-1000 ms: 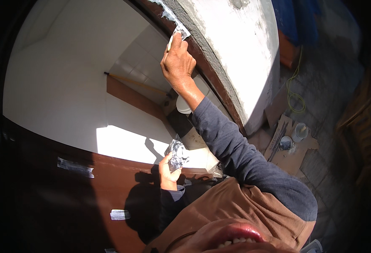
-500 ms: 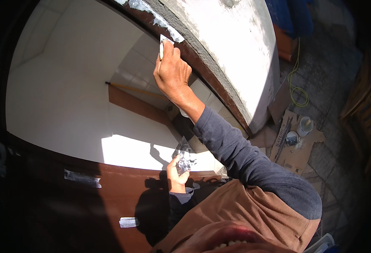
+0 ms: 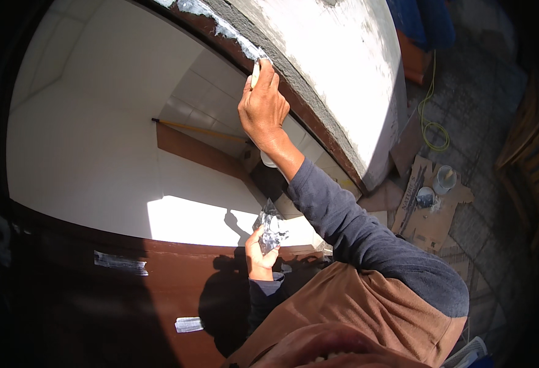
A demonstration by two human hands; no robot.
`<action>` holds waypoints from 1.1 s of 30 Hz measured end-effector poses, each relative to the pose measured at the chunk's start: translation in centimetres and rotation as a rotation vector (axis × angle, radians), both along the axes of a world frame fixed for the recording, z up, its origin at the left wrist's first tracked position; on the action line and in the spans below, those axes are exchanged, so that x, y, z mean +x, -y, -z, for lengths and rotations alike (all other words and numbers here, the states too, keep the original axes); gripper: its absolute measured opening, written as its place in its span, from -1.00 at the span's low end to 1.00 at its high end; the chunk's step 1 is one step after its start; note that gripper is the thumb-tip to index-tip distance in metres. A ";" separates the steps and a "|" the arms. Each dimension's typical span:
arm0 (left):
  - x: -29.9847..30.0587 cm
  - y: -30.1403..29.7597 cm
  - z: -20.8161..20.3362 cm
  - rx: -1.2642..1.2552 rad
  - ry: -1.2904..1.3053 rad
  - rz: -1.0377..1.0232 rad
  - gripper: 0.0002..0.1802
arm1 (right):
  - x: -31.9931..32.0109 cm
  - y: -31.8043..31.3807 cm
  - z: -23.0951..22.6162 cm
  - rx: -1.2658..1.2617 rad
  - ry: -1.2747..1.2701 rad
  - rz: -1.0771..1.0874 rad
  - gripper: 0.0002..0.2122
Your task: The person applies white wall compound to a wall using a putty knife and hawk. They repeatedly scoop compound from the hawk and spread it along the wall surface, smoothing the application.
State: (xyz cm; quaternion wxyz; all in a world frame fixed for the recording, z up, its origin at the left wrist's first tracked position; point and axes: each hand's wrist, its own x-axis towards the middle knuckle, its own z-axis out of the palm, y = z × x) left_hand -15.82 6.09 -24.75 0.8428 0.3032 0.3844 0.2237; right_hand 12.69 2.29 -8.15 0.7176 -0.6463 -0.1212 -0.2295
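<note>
My right hand [image 3: 263, 110] is closed around the pale handle of a putty knife [image 3: 255, 75]. The blade end is at the upper edge of a brown frame [image 3: 318, 132], where a rough band of white putty [image 3: 223, 23] runs along its joint with the grey wall. Lower down, my left hand [image 3: 259, 257] grips a pointed, greyish plate [image 3: 273, 222] smeared with white putty. Its thumb lies over the near part of the plate; the other fingers are mostly hidden behind it.
Brown panel [image 3: 177, 276] at lower left carries two white patches. The plastered wall [image 3: 343, 67] rises at upper right. On the right floor, cardboard [image 3: 426, 233] holds a clear cup [image 3: 445, 180] and a putty container [image 3: 425, 197]; a yellow-green cable [image 3: 430, 129] lies beyond.
My right hand has shifted a little to the right with the putty knife, along the frame's edge. My left hand and its plate have barely moved.
</note>
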 end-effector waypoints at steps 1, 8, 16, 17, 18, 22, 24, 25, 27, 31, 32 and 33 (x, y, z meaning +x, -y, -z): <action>0.0 0.1 0.0 0.008 -0.005 -0.009 -0.79 | 0.1 -0.1 0.1 -0.024 -0.018 0.003 -0.59; 0.2 -0.1 0.1 0.010 -0.046 -0.023 -0.79 | -0.1 -0.7 0.8 -0.070 0.041 -0.047 -0.55; 0.5 0.1 -0.1 0.018 -0.017 -0.002 -0.81 | -0.6 -1.0 1.5 -0.078 0.027 -0.059 -0.58; 0.5 0.1 0.0 0.015 -0.010 -0.008 -0.81 | -0.6 -1.0 1.3 -0.032 0.038 -0.040 -0.58; 0.4 0.0 0.1 0.006 -0.005 -0.016 -0.81 | -0.5 -1.1 1.1 -0.027 -0.017 -0.067 -0.58; 0.0 -0.5 0.7 0.023 -0.035 0.007 -0.86 | 0.1 -1.4 -0.9 0.064 0.037 0.047 -0.55; -0.3 -0.9 0.9 0.017 -0.019 0.036 -0.86 | -0.1 -1.8 -1.9 0.021 -0.004 0.026 -0.55; -0.4 -0.9 1.0 0.013 -0.009 0.051 -0.85 | -0.3 -2.0 -2.2 -0.004 -0.036 0.002 -0.56; -0.6 -1.0 1.0 -0.021 0.021 0.091 -0.84 | -0.8 -2.1 -2.3 -0.053 -0.063 -0.062 -0.58; -0.5 -0.8 1.0 -0.001 0.046 0.081 -0.84 | -0.9 -1.9 -1.6 0.036 -0.042 -0.038 -0.61; -0.5 -0.8 1.0 0.012 0.055 0.074 -0.84 | -0.7 -1.9 -1.4 0.057 -0.022 -0.005 -0.62; -0.5 -0.8 1.1 0.006 0.025 0.053 -0.84 | -0.5 -1.9 -1.2 0.057 -0.037 0.010 -0.62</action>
